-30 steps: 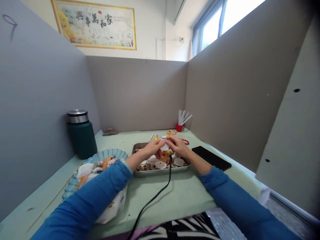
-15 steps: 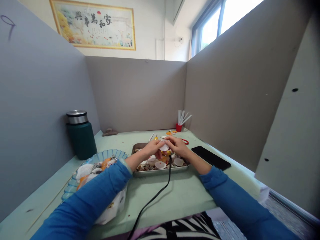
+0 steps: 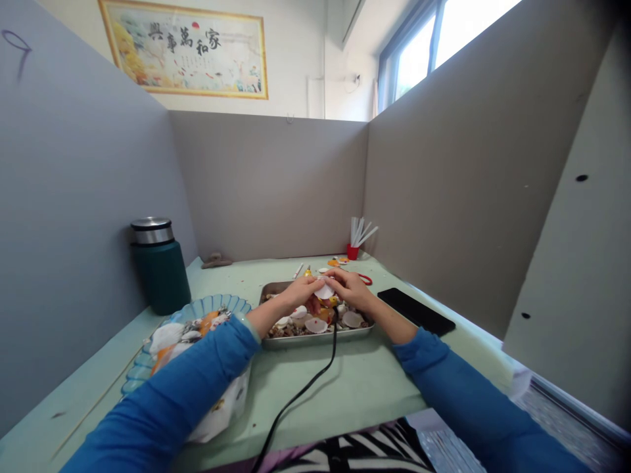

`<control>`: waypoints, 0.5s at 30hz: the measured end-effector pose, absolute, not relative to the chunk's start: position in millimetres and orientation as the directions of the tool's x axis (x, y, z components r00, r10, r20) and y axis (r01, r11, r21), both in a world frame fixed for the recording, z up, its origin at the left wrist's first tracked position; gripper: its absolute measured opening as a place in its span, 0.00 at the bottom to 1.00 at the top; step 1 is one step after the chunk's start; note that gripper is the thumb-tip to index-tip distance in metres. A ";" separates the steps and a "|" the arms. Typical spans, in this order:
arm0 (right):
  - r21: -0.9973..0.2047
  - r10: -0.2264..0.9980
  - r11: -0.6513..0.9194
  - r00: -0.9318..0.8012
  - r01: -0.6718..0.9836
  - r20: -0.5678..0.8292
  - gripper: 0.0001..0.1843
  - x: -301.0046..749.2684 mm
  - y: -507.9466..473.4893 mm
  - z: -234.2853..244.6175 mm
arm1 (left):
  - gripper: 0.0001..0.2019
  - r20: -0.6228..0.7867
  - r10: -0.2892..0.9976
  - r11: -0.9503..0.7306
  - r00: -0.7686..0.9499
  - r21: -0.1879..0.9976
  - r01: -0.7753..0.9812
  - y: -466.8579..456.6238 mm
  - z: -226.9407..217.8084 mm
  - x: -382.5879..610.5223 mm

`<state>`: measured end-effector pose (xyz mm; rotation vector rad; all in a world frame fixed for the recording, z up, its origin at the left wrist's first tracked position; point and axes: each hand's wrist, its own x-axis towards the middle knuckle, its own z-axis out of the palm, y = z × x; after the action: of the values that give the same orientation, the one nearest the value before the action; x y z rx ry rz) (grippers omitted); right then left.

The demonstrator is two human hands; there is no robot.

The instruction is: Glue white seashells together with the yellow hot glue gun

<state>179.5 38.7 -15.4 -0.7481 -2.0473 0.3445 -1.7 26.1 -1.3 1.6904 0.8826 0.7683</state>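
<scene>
Between my two hands is a white seashell (image 3: pixel 325 290), held above the metal tray. My left hand (image 3: pixel 303 293) pinches its left side with thumb and fingers. The fingers of my right hand (image 3: pixel 349 286) close on its right side. Beneath them, the metal tray (image 3: pixel 315 339) holds several white and orange shells among many small ones. A yellow tool (image 3: pixel 334 301) with a black cord (image 3: pixel 329 362) lies just below the shell, partly hidden by my hands.
On the left stand a blue scalloped dish (image 3: pixel 133 376) of shells and a dark green bottle (image 3: pixel 162 276). A black phone (image 3: pixel 417 310) lies to the right. Behind the tray are red-handled scissors (image 3: pixel 365 280) and a red cup (image 3: pixel 352 252) of white sticks. Grey partitions enclose the table.
The white shell has tilted slightly between my fingers, so more of its face shows. Both hands stay in nearly the same place, and the rest is unchanged.
</scene>
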 end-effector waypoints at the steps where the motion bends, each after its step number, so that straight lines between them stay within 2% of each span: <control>1: -0.504 0.629 0.776 -0.409 0.379 0.661 0.17 179.5 38.7 -15.3 | 0.28 0.072 0.849 -0.196 0.523 0.963 0.187 26.0 -1.2 -1.5; 15: -0.521 0.628 0.778 -0.420 0.350 0.656 0.18 180.6 33.5 -11.8 | 0.29 0.109 0.857 -0.227 0.504 0.958 0.178 27.0 -1.8 -1.5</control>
<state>180.6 33.5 -11.8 -0.7298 -2.0474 0.3807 -1.5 27.0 -1.8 1.7068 0.8842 0.8159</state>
